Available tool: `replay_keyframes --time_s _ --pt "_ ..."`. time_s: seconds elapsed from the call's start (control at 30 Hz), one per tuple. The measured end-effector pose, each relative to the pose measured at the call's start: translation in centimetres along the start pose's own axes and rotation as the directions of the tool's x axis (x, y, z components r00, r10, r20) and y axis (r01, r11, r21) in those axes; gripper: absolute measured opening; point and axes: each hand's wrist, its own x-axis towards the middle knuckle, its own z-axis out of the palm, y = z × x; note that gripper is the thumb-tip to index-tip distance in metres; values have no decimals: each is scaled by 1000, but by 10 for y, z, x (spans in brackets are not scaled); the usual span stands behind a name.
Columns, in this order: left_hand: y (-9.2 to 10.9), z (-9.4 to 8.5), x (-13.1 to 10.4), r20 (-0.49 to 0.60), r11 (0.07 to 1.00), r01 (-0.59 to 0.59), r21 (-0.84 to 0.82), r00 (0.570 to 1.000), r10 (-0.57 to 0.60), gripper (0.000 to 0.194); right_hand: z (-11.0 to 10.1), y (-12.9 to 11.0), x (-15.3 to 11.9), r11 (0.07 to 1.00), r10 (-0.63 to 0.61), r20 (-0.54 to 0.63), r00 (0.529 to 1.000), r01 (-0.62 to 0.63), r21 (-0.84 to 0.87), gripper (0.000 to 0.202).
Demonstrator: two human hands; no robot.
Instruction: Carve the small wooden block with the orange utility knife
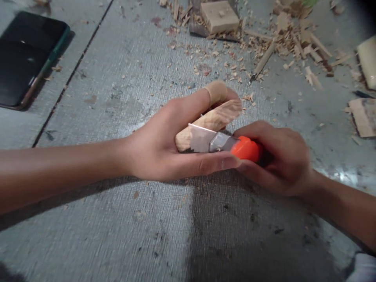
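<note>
My left hand point(173, 137) is closed around a short, pale piece of wood point(217, 116) with a rounded end. A tan bandage point(216, 93) wraps its index finger. My right hand point(279, 156) grips an orange utility knife point(246, 149), fingers curled around the handle. The wide metal blade point(201, 139) points left and lies over the near side of the wood, between it and my left thumb. The left thumb reaches along the blade to the orange handle, close to my right thumb. Much of the knife handle is hidden inside my right hand.
A dark phone point(29, 55) lies at the upper left beside a table seam point(73, 72). Wood shavings point(293, 39), a square wood block point(220, 17) and a thin pointed tool point(263, 60) lie at the back. Another wood piece point(362, 117) sits at the right edge.
</note>
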Motion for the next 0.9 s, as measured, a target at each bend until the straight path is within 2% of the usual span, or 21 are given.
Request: replay_keyframes --time_s 0.13,0.27,0.37,0.5,0.63,0.9 --pt "-1 1 0 -45 1000 -26 16 999 27 48 -1 -1 1 1000 -9 16 1000 9 2 27" --pt "-3 3 0 -53 998 -7 -70 999 3 63 0 -2 1 999 -9 14 1000 10 -51 38" --pt "-4 3 -1 -42 998 -45 -42 998 43 65 2 -3 1 997 -5 4 1000 5 -78 42" --pt "-3 3 -2 -50 998 -65 2 997 65 64 2 -4 1 994 -3 -21 1000 1 -105 37" --pt "-3 4 -2 -82 999 -32 1 996 32 70 1 -5 3 996 -44 -27 999 41 -80 30" --pt "-9 7 -3 -114 1000 1 -30 993 -4 72 3 -4 -1 988 -38 -92 995 24 -149 31"
